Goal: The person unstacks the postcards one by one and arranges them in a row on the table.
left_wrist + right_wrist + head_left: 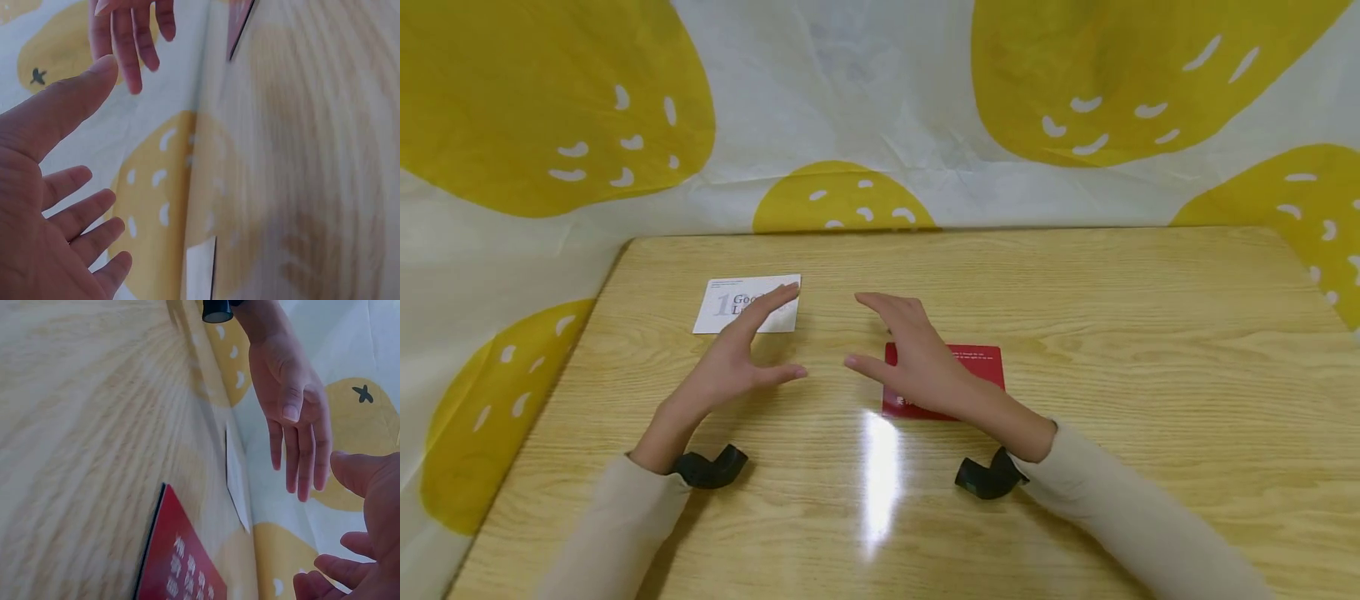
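Observation:
Both hands hover above a wooden table with their palms turned toward each other and a gap between them. My left hand (726, 362) has its fingers extended and thumb apart; its fingertips overlap a white card (715, 312) printed with "Good" and other letters in the head view. Over a red card (985, 367) with white characters hangs my right hand (917, 358), fingers extended, hiding part of it. Neither hand holds anything. In the right wrist view the red card (181, 556) lies flat below the hand, and the white card (236, 478) lies farther off.
The wood-grain table (1150, 333) reaches back to a white cloth (850, 100) with yellow fruit shapes, which also hangs at the left and right. Dark curved wrist mounts (711, 467) project from both sleeves. A bright reflection shows on the tabletop near the middle.

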The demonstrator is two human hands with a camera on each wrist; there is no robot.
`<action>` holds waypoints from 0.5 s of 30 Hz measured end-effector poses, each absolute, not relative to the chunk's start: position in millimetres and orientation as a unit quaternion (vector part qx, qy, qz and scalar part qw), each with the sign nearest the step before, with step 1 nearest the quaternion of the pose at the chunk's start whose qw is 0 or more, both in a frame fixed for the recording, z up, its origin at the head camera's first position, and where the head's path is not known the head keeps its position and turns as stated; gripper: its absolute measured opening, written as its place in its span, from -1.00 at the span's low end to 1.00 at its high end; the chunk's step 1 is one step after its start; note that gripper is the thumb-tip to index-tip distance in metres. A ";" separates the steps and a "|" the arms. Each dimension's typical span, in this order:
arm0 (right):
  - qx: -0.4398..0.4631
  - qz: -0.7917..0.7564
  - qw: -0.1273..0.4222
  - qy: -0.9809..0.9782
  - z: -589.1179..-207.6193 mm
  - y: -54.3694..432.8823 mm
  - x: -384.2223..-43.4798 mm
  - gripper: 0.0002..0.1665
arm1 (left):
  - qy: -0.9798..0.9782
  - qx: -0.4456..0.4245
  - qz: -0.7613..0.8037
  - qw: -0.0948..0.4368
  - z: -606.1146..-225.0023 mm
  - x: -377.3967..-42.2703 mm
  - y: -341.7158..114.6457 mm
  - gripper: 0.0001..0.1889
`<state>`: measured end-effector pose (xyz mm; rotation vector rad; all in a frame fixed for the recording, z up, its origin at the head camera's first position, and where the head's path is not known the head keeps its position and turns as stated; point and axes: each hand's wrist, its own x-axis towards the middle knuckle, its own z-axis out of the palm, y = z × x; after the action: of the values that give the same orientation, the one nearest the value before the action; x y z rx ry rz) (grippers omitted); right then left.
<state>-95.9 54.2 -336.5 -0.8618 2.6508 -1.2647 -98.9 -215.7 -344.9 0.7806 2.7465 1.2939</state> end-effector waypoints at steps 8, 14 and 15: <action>-0.274 -0.416 0.039 0.866 -336.8 89.3 -75.5 -0.07 | 0.862 0.271 0.428 0.022 -348.8 -84.3 -192.5 -0.02; -0.269 -0.417 0.019 0.868 -338.5 109.8 -62.5 -0.08 | 0.856 0.263 0.444 0.040 -351.9 -75.2 -180.4 0.00; -0.268 -0.416 0.018 0.868 -339.2 112.8 -60.7 -0.08 | 0.853 0.264 0.448 0.040 -352.9 -74.3 -178.7 0.00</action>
<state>-60.7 112.8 -339.2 -0.8337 2.6975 -1.2935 -74.3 -178.7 -352.9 0.8076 2.6140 1.3721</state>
